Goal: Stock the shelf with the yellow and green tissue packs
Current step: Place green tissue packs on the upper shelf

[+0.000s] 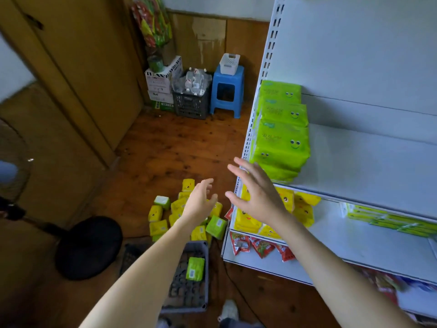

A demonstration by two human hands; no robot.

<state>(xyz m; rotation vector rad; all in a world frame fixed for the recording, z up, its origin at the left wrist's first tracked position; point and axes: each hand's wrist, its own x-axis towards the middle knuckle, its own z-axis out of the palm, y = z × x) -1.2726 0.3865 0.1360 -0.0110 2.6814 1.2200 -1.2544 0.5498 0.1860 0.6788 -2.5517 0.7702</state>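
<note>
My left hand [199, 202] and right hand [257, 197] both empty, fingers spread, hovering apart over floor. Below: grey plastic crate [203, 301] holding one green tissue pack [195, 268]. Beyond it, heap of small yellow and green tissue packs [160, 218] on wooden floor [165, 147]. Right: white metal shelf [369, 162], yellow smiley-face packs [305, 209] on lower tier, stacked green smiley-face packs [281, 136] above. Far corner: blue plastic stool [227, 91].

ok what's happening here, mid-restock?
Yes. A person is stocking a white shelf unit with tissue packs. Both the left hand and right hand are open and empty, held out above the pile of yellow and green packs on the floor. Green packs already stand stacked at the left end of one shelf, yellow packs on the one below. One green pack lies in a grey crate.
</note>
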